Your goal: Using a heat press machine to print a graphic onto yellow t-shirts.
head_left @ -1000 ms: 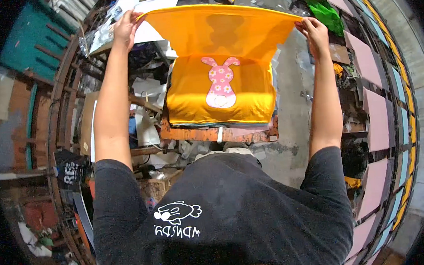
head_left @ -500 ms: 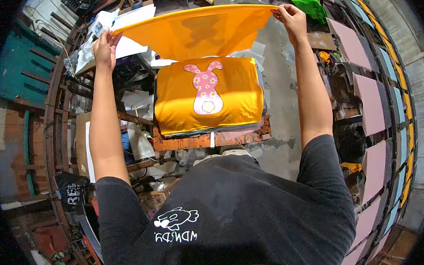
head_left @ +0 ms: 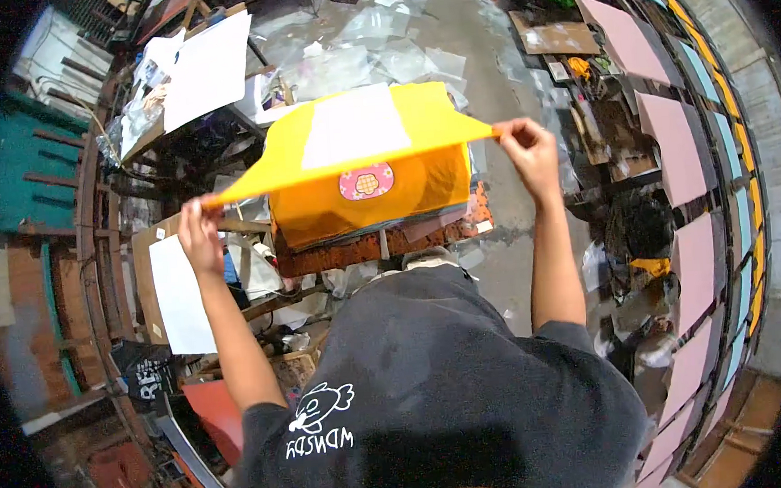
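Pinched at its left corner by the left hand (head_left: 201, 239), bright yellow-orange cloth (head_left: 288, 141) stretches smooth and taut over a yellow-topped stack (head_left: 317, 218), a large white area mid-sheet, pink flowered print (head_left: 365, 182) showing beneath its lifted near edge. Right hand (head_left: 533, 156) pinches the right corner.

Fisheye frame with black vignetted corners, yellow rail (head_left: 757, 213) bowed along the right rim, bright light on the yellow cloth (head_left: 291, 147), front of the fabric stack (head_left: 317, 217) in shade beneath it, white sheet (head_left: 210, 72) nearly washed out, grainy dark areas.
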A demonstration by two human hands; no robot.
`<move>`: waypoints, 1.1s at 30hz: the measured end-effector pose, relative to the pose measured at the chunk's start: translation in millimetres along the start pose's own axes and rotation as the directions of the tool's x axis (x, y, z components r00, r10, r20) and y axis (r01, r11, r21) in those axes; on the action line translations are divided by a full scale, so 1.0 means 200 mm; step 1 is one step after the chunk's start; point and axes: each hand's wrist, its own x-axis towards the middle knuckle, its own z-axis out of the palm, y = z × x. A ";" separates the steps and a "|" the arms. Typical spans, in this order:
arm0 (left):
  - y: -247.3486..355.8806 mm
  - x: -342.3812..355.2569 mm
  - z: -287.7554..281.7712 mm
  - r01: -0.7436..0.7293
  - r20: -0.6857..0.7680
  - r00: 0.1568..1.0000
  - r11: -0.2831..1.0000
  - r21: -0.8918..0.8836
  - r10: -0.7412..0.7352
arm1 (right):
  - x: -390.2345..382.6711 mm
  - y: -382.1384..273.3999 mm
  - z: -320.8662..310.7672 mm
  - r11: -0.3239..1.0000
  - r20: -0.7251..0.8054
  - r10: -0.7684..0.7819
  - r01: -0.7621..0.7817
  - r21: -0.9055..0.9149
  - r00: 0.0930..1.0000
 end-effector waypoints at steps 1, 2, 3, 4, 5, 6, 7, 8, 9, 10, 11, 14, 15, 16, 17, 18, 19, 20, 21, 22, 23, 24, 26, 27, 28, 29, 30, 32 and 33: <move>-0.05 -0.08 -0.04 0.028 0.010 1.000 0.998 0.047 -0.029 | -0.09 0.02 -0.02 0.998 0.020 0.033 -0.032 -0.048 0.999; -0.10 -0.15 -0.07 0.026 0.035 0.999 0.998 0.055 -0.028 | -0.16 0.10 -0.04 0.993 0.059 0.051 -0.044 -0.106 0.997; -0.20 -0.21 -0.13 0.056 -0.020 0.998 0.997 -0.049 -0.057 | -0.21 0.08 -0.03 0.974 0.088 0.088 -0.067 -0.218 0.992; -0.26 -0.25 -0.14 0.076 0.001 0.997 0.996 -0.038 -0.076 | -0.24 0.08 -0.04 0.962 0.113 0.053 -0.020 -0.274 0.992; -0.30 -0.30 -0.14 0.099 -0.051 0.994 0.995 -0.019 -0.100 | -0.28 0.10 -0.04 0.946 0.145 0.022 0.026 -0.324 0.989; -0.36 -0.34 -0.20 0.099 -0.023 0.995 0.995 0.002 -0.099 | -0.30 0.14 -0.03 0.938 0.175 0.021 0.041 -0.344 0.984; -0.40 -0.34 -0.21 0.096 0.011 0.995 0.995 0.018 -0.096 | -0.30 0.17 -0.03 0.929 0.200 0.017 0.058 -0.366 0.980; -0.46 -0.34 -0.22 0.107 -0.061 0.993 0.994 0.020 -0.106 | -0.31 0.20 -0.01 0.933 0.218 0.062 0.021 -0.360 0.974; -0.52 -0.34 -0.24 0.129 -0.116 0.984 0.990 -0.055 -0.135 | -0.32 0.23 0.00 0.902 0.251 0.067 0.048 -0.429 0.966; -0.56 -0.35 -0.24 0.139 -0.120 0.982 0.989 -0.041 -0.143 | -0.33 0.25 0.02 0.892 0.276 0.088 0.048 -0.450 0.957; -0.59 -0.35 -0.25 0.148 -0.127 0.981 0.989 -0.026 -0.150 | -0.33 0.27 0.03 0.881 0.301 0.107 0.050 -0.470 0.947; -0.69 -0.32 -0.27 0.172 -0.142 0.978 0.979 0.113 -0.155 | -0.36 0.40 0.05 0.863 0.306 0.118 0.054 -0.502 0.945; -0.72 -0.32 -0.29 0.195 -0.122 0.976 0.971 0.141 -0.178 | -0.36 0.43 0.06 0.866 0.319 0.116 0.061 -0.497 0.941; -0.74 -0.34 -0.29 0.187 -0.148 0.976 0.967 0.175 -0.162 | -0.37 0.45 0.08 0.857 0.316 0.126 0.057 -0.512 0.940; -0.75 -0.35 -0.30 0.180 -0.178 0.974 0.961 0.210 -0.144 | -0.37 0.47 0.09 0.849 0.317 0.135 0.055 -0.525 0.939; -0.73 -0.38 -0.25 0.268 -0.219 0.952 0.927 0.262 -0.213 | -0.38 0.53 0.09 0.839 0.306 0.082 0.100 -0.535 0.949; -0.69 -0.39 -0.21 0.351 -0.277 0.922 0.884 0.310 -0.269 | -0.38 0.58 0.09 0.833 0.304 0.020 0.152 -0.532 0.952; -0.81 -0.40 -0.35 0.292 -0.196 0.951 0.899 0.326 -0.238 | -0.38 0.54 0.11 0.898 0.300 0.005 0.128 -0.420 0.954; -0.80 -0.41 -0.21 0.332 -0.298 0.929 0.845 0.419 -0.217 | -0.39 0.44 0.09 0.822 0.270 0.159 0.024 -0.569 0.950; -0.86 -0.39 -0.20 0.129 -0.229 0.973 0.821 0.556 0.002 | -0.41 0.48 0.07 0.838 0.241 0.119 0.032 -0.544 0.963; -0.99 -0.40 -0.32 0.034 -0.170 0.980 0.751 0.659 0.104 | -0.40 0.39 0.09 0.872 0.268 0.176 -0.024 -0.488 0.947; -0.93 -0.41 -0.20 0.072 -0.149 0.988 0.756 0.651 0.034 | -0.42 0.44 0.07 0.864 0.253 0.147 0.000 -0.504 0.956; -0.76 -0.44 -0.07 0.199 -0.201 0.976 0.737 0.646 -0.087 | -0.45 0.50 0.08 0.863 0.265 0.106 0.044 -0.503 0.958; -0.75 -0.46 -0.08 0.251 -0.207 0.966 0.728 0.638 -0.152 | -0.45 0.50 0.09 0.858 0.239 0.125 0.016 -0.513 0.963; -0.75 -0.47 -0.09 0.257 -0.227 0.964 0.725 0.639 -0.141 | -0.44 0.51 0.09 0.851 0.207 0.145 -0.015 -0.526 0.967; -0.75 -0.49 -0.10 0.262 -0.244 0.961 0.723 0.639 -0.133 | -0.41 0.52 0.09 0.850 0.224 0.135 0.003 -0.527 0.965; -0.73 -0.50 -0.09 0.265 -0.250 0.959 0.727 0.633 -0.132 | -0.41 0.51 0.11 0.845 0.251 0.124 0.030 -0.533 0.960; -0.70 -0.51 -0.09 0.286 -0.281 0.951 0.719 0.633 -0.132 | -0.41 0.47 0.13 0.848 0.263 0.140 0.022 -0.530 0.955; -0.67 -0.51 -0.07 0.284 -0.313 0.944 0.743 0.606 -0.106 | -0.40 0.45 0.12 0.845 0.265 0.138 0.026 -0.534 0.954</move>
